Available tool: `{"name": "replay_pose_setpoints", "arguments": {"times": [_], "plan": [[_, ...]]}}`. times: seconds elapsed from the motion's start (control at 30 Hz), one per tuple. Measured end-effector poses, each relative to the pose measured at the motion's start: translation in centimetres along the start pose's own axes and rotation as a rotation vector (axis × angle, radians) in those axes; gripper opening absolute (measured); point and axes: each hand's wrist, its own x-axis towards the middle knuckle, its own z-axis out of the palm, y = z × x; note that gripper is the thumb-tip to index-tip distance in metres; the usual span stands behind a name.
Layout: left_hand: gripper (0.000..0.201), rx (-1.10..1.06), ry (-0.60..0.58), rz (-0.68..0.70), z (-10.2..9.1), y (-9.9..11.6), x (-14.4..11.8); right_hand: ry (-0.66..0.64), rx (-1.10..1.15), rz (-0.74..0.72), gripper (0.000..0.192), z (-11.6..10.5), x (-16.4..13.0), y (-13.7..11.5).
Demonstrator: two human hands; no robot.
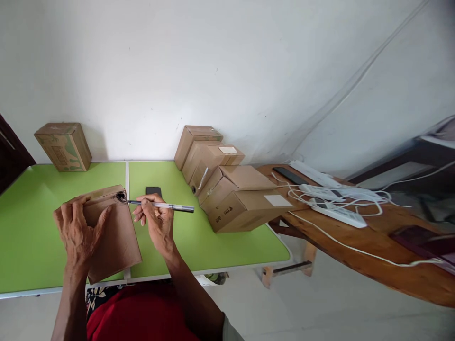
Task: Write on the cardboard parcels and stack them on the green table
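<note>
- The left hand (pixel 76 232) lies flat on a brown cardboard box (pixel 113 237), fingers spread over its top and thumb out to the side, pressing it down rather than clutching it.
- That box sits on the green desk (pixel 31 237) right at the near edge, straddling the seam between the two desk halves, with its near corner hanging slightly over the rim.
- The right hand (pixel 156 220) is just beside the box on its right side, fingers curled around a pen (pixel 159 205).
- The pen lies nearly level, its tip pointing left and touching a dark, blackened spot at the far right corner of the box; its back end sticks out past the right hand.
- Just beyond the right hand, a small dark phone (pixel 153 191) lies flat on the desk.
- Further out and to the right of the right hand, a pile of plain cardboard boxes (pixel 227 189) leans in a row from the wall toward the desk's right edge; two of them carry pale labels.
- Far beyond the left hand, a single printed box (pixel 64 146) stands against the white wall.
- Well off to the right of both hands, a wooden table (pixel 373 246) holds white power strips (pixel 337 213) and tangled white cables.
</note>
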Motion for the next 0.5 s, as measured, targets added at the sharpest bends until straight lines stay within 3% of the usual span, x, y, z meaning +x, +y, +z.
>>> {"name": "replay_pose_setpoints", "arguments": {"times": [0.13,0.2,0.37,0.5], "plan": [[0.058,0.019,-0.001,0.024,-0.1,0.0,0.1,0.111,-0.008,-0.098,0.051,-1.0,1.6,0.7],[0.059,0.022,0.003,0.044,-0.2,0.0,0.1,0.114,-0.161,-0.080,0.053,-1.7,2.4,1.8],[0.061,0.027,0.041,0.074,-0.3,0.1,0.3,-0.225,-1.102,0.316,0.042,-1.9,3.0,5.0],[0.058,0.027,0.040,0.088,-0.3,0.0,0.4,-0.312,-1.242,0.432,0.022,-0.5,2.7,6.7]]}}
